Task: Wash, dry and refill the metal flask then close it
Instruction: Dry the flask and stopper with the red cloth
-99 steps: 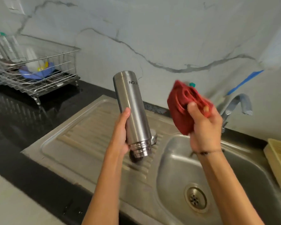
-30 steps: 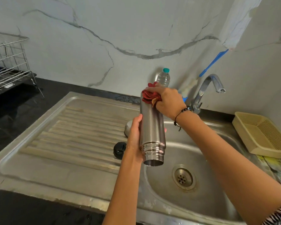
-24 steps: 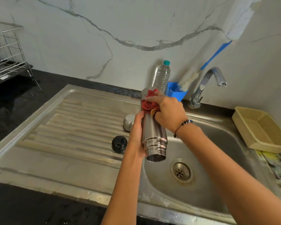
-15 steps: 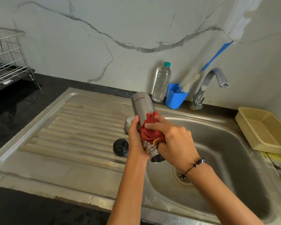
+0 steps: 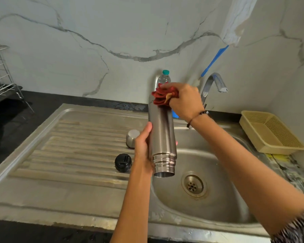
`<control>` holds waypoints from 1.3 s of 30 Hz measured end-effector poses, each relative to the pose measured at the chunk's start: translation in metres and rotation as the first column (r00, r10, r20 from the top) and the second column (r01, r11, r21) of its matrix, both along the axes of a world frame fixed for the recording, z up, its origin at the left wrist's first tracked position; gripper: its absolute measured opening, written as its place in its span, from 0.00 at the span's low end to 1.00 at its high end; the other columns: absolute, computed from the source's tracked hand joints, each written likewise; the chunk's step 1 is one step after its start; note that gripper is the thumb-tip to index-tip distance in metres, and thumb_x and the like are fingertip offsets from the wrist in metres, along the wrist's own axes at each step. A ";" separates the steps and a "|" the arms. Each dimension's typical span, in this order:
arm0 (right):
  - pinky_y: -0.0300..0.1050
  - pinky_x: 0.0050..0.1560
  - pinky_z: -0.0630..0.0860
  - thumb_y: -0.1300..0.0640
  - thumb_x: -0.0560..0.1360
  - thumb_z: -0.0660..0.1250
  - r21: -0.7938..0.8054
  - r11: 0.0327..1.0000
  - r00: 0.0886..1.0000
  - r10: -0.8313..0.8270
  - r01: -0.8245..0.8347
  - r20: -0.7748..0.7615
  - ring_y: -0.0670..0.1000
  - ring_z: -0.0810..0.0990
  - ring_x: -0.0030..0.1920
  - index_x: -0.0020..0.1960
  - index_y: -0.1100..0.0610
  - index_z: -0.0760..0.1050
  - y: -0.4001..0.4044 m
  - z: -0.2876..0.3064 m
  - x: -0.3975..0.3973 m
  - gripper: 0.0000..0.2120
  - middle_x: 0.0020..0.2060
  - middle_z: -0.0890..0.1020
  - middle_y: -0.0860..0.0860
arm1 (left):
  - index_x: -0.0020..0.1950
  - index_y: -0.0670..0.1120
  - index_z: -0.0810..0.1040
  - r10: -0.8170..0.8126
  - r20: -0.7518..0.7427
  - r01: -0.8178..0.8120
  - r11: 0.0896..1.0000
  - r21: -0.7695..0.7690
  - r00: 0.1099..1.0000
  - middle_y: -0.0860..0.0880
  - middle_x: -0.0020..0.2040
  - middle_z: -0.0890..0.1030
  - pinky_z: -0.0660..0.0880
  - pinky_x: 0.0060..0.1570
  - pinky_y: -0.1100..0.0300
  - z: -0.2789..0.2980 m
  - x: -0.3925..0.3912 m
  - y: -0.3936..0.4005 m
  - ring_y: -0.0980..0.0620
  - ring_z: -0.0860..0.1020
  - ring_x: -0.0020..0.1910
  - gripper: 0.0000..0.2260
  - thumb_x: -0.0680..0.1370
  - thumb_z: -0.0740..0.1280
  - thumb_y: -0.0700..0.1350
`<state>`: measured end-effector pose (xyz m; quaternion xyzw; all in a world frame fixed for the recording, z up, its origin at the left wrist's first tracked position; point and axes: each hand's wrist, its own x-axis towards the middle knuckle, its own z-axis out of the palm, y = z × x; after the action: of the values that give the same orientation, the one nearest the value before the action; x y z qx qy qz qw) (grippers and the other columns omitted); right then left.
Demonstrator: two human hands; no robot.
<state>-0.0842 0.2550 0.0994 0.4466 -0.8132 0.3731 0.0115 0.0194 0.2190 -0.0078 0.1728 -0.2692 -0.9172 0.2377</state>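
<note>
I hold the metal flask [image 5: 162,135] upside down over the sink, its open mouth pointing down. My left hand [image 5: 143,146] grips the lower body of the flask. My right hand [image 5: 184,100] grips a bunched red cloth [image 5: 162,97] pressed against the flask's upturned base. The black inner stopper [image 5: 123,162] and the steel cup lid [image 5: 132,138] lie on the ribbed drainboard [image 5: 68,146], to the left of the flask.
The sink basin [image 5: 209,204] with its drain [image 5: 193,185] lies below the flask. A tap [image 5: 212,85] and a clear plastic bottle [image 5: 165,77] stand at the back. A yellow basket [image 5: 270,131] sits at right, a wire dish rack [image 5: 0,74] at far left.
My right hand slid the red cloth from the flask's neck up to its upturned base. My left hand kept its grip while the flask swung more upright.
</note>
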 end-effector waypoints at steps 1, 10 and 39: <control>0.51 0.59 0.74 0.63 0.72 0.60 0.070 0.997 0.999 -0.012 0.016 -0.046 0.57 0.77 0.57 0.60 0.49 0.78 -0.005 -0.002 -0.002 0.20 0.55 0.82 0.54 | 0.62 0.37 0.73 0.011 -0.020 -0.010 1.000 0.015 1.000 0.38 0.47 0.81 0.81 0.39 0.48 0.000 0.000 0.001 0.40 0.81 0.41 0.25 0.73 0.65 0.54; 0.45 0.51 0.72 0.59 0.74 0.61 0.314 0.948 0.981 0.100 -0.044 -0.165 0.57 0.77 0.55 0.63 0.47 0.74 0.015 -0.023 0.028 0.19 0.56 0.80 0.52 | 0.52 0.41 0.77 0.082 -0.030 -0.081 0.997 0.018 0.996 0.42 0.39 0.82 0.80 0.35 0.54 -0.021 -0.004 0.001 0.46 0.81 0.35 0.16 0.77 0.59 0.52; 0.48 0.61 0.74 0.66 0.70 0.58 0.039 0.985 0.985 0.165 -0.167 0.051 0.53 0.78 0.58 0.58 0.52 0.79 0.008 0.014 -0.011 0.21 0.55 0.82 0.52 | 0.64 0.39 0.74 0.104 0.137 -0.092 0.991 -0.093 0.985 0.36 0.52 0.79 0.77 0.51 0.46 -0.012 -0.004 0.011 0.38 0.77 0.51 0.34 0.64 0.70 0.59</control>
<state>-0.0955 0.2626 0.1130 0.5041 -0.7810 0.3655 -0.0485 0.0155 0.2296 -0.0198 0.2399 -0.3159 -0.8774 0.2700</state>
